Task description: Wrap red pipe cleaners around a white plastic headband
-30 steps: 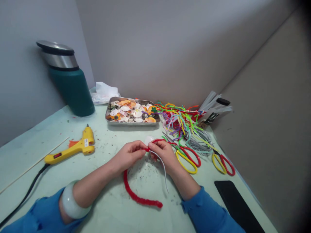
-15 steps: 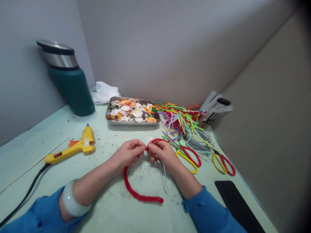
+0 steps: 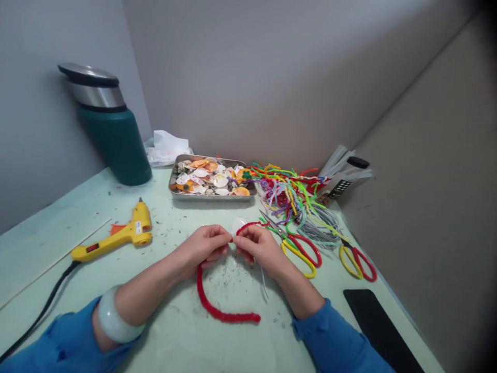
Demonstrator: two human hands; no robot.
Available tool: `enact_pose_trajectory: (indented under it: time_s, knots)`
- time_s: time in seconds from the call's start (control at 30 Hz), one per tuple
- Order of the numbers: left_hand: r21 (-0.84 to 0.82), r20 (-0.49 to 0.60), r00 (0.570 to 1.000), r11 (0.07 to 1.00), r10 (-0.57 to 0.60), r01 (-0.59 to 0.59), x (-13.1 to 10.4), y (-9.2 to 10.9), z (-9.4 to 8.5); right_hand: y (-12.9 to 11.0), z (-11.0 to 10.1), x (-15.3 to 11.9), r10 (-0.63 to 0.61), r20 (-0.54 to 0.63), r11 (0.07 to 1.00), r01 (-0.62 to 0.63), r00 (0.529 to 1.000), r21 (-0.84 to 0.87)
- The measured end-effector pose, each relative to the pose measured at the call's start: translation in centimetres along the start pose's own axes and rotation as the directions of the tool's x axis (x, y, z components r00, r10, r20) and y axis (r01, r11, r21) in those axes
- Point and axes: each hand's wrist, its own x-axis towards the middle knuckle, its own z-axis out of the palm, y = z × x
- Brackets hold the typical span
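Between my two hands runs a red pipe cleaner [image 3: 222,315], its long tail curving down onto the table below my left hand. My left hand [image 3: 207,246] pinches it between thumb and fingertips. My right hand [image 3: 258,247] grips it close beside, the fingertips of both hands almost touching. A thinner red length arches over my right fingers, and a thin grey-white wire [image 3: 264,285] hangs below that palm. Just right of my right hand lie open scissors [image 3: 297,248] with red and yellow handles. Some of the pipe cleaner is hidden by my fingers.
A yellow glue gun [image 3: 116,238] with a black cord lies left, near a thin stick [image 3: 58,261]. Behind stand a green bottle [image 3: 116,140] and a metal tray [image 3: 212,198] of shells. Right are heaped pipe cleaners [image 3: 287,194], second scissors [image 3: 357,261] and a black strip [image 3: 375,321].
My fingertips have come closer together on the red pipe cleaner, with the right hand shifting slightly left. The curved tail and the hanging wire have moved a little left.
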Motion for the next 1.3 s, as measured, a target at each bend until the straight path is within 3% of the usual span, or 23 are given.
enact_pose_trajectory:
  time_s: [0.17, 0.3, 0.4, 0.5, 0.7, 1.3]
  knots:
    - [-0.078, 0.114, 0.991, 0.994, -0.074, 0.083, 0.0, 0.1, -0.8, -0.2, -0.1, -0.3, -0.019, 0.019, 1.0, 0.019, 1.0, -0.012]
    - [-0.116, 0.24, 0.971, 0.992, -0.02, 0.049, 0.0, 0.1, -1.2, -0.3, -0.2, -0.4, -0.029, 0.044, 1.0, 0.029, 0.999, -0.006]
    - [-0.119, 0.26, 0.965, 0.993, 0.031, 0.001, 0.0, 0.0, -1.3, -0.4, -0.2, -0.5, -0.016, 0.041, 1.0, 0.016, 0.999, -0.01]
    - [-0.129, 0.283, 0.959, 0.99, -0.018, 0.057, -0.2, 0.2, -1.2, -0.4, -0.1, -0.5, -0.028, 0.032, 0.999, 0.029, 0.999, -0.015]
    - [-0.149, 0.207, 0.975, 0.982, -0.079, 0.112, -0.2, 0.4, -1.1, -0.3, 0.0, -0.5, -0.03, 0.028, 1.0, 0.03, 0.999, -0.006]
    - [-0.101, 0.148, 0.988, 0.993, -0.042, 0.058, 0.1, 0.0, -0.9, 0.0, 0.1, -0.3, -0.017, 0.012, 1.0, 0.017, 1.0, -0.022]
